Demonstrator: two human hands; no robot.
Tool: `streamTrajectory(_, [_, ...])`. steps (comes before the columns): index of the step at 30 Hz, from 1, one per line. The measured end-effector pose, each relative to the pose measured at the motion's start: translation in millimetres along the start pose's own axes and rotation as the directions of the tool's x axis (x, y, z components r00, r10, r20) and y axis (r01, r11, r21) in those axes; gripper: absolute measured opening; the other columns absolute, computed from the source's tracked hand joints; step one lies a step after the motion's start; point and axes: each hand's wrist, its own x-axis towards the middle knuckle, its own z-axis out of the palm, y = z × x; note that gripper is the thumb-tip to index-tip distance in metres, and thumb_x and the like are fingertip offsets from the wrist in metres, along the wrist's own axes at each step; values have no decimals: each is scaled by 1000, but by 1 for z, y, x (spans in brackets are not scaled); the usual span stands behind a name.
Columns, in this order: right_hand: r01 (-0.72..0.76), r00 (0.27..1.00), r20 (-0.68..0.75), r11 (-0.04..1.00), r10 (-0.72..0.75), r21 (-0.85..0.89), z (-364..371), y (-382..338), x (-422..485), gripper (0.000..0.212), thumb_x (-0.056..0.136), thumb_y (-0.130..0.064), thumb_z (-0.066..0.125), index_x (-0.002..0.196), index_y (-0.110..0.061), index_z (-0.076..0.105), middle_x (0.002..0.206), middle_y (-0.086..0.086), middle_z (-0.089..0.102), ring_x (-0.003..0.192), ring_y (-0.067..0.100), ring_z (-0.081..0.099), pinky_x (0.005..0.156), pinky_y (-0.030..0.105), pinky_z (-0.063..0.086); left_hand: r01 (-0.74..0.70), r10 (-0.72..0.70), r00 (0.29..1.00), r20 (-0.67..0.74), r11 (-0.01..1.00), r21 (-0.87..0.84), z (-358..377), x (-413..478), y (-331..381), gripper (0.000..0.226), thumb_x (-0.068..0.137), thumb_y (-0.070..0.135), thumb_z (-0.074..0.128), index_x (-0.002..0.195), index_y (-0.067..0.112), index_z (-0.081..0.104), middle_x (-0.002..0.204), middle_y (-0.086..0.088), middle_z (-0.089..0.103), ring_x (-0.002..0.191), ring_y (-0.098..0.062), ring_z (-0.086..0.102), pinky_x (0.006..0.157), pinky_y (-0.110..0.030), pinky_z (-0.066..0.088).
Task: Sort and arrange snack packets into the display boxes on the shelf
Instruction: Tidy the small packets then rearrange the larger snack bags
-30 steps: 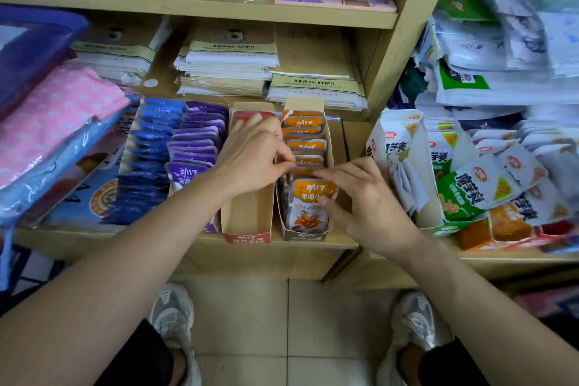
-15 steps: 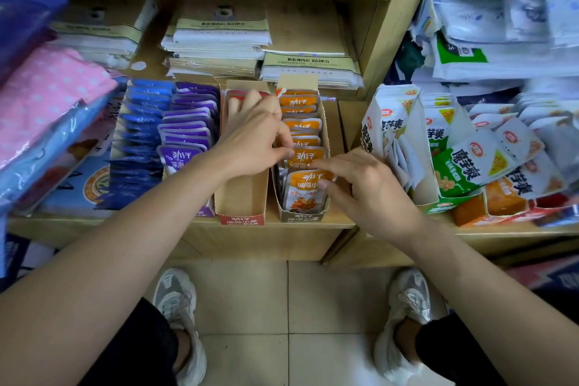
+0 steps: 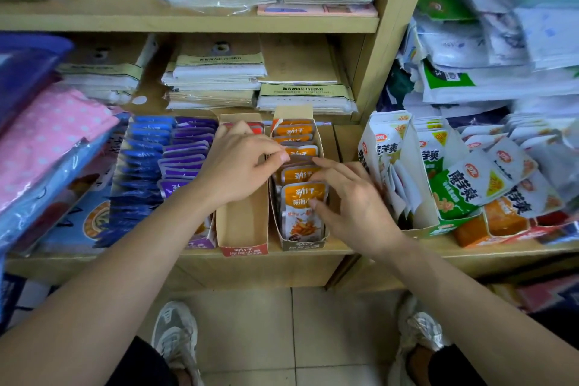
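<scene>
A narrow cardboard display box [image 3: 302, 243] on the shelf holds a row of orange snack packets [image 3: 299, 194]. My left hand [image 3: 239, 166] reaches over the neighbouring brown box [image 3: 242, 229] and pinches the top of an orange packet in the middle of the row. My right hand [image 3: 354, 200] rests against the front packets, fingertips at the row's middle and thumb on the frontmost packet. The brown box is mostly hollow at the front, with red packets [image 3: 255, 128] at its back. Blue and purple packets [image 3: 163, 163] fill the box to the left.
White and green snack cartons [image 3: 391, 163] and loose packets [image 3: 488, 178] crowd the shelf at the right. Stacks of paper envelopes [image 3: 219, 78] lie behind the boxes. Pink and blue wrapped goods [image 3: 44, 141] overhang at the left. My shoes stand on the tiled floor [image 3: 250, 329] below.
My right hand has slid up from the frontmost packet toward the middle of the row, meeting my left fingertips. My left hand stays at the same packets.
</scene>
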Motion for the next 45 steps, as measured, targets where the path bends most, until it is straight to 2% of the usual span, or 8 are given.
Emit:
streamTrajectory(6, [3, 1000, -7, 1000, -3, 10, -4, 1, 0, 33, 86, -24, 77, 117, -18, 67, 132, -5, 61, 117, 13, 49, 98, 29, 45, -51, 54, 998, -13, 983, 175, -5, 10, 4, 30, 95, 36, 66, 125, 33, 69, 104, 6, 73, 92, -9, 49, 91, -34, 41])
streamTrajectory(12, [63, 998, -8, 998, -63, 11, -7, -1, -4, 30, 87, -28, 75, 113, -19, 65, 115, -8, 67, 108, 6, 50, 90, 27, 49, -78, 58, 993, 104, 977, 200, -3, 24, 3, 11, 92, 39, 69, 101, 37, 77, 96, 15, 72, 91, -5, 63, 73, -24, 44])
streamTrajectory(23, [23, 1000, -18, 998, -22, 53, -3, -6, -2, 35, 89, -24, 74, 120, -18, 58, 120, -5, 63, 112, 9, 52, 88, 35, 55, 12, -10, 999, 52, 999, -41, -7, 19, -1, 10, 91, 37, 72, 100, 35, 77, 94, 17, 73, 83, 1, 62, 67, -21, 46])
streamTrajectory(27, [-14, 998, -60, 988, 24, 153, -2, -7, 1, 59, 84, -21, 78, 134, -23, 45, 131, -11, 52, 124, 9, 48, 99, 36, 52, 20, -18, 999, 42, 999, -48, -4, 16, -3, 15, 93, 38, 69, 105, 36, 76, 85, 21, 66, 73, 3, 58, 61, -23, 46])
streamTrajectory(31, [-127, 990, 86, 973, 112, 192, -2, -3, 7, 92, 84, -34, 78, 155, -33, 21, 132, -42, 30, 136, 0, 22, 110, 25, 36, -24, 29, 997, -65, 997, 69, -6, 11, -4, 23, 94, 34, 68, 116, 33, 74, 99, 16, 72, 84, -4, 62, 69, -28, 54])
streamTrajectory(35, [-154, 977, 160, 983, 138, 97, 3, 0, 10, 98, 85, -44, 74, 159, -31, 12, 160, -18, 18, 143, 3, 6, 121, 33, 24, -47, 71, 992, -108, 976, 213, -5, 11, 6, 30, 94, 34, 68, 124, 33, 71, 108, 6, 76, 93, -16, 71, 76, -33, 54])
streamTrajectory(39, [-140, 976, 174, 990, 134, 22, 0, -1, 16, 93, 85, -46, 73, 158, -28, 19, 160, -16, 23, 140, 11, 12, 120, 43, 25, -10, 30, 995, -93, 978, 208, -2, 19, 9, 22, 94, 37, 68, 114, 32, 75, 106, 9, 74, 97, -15, 68, 75, -30, 47])
streamTrajectory(45, [-122, 979, 174, 988, 104, 98, 0, 1, 19, 84, 84, -36, 76, 154, -27, 32, 152, -13, 41, 132, 16, 26, 114, 42, 33, 57, -44, 996, -82, 985, 161, 2, 31, 9, 10, 90, 40, 72, 96, 33, 77, 89, 14, 74, 82, -6, 63, 67, -23, 41])
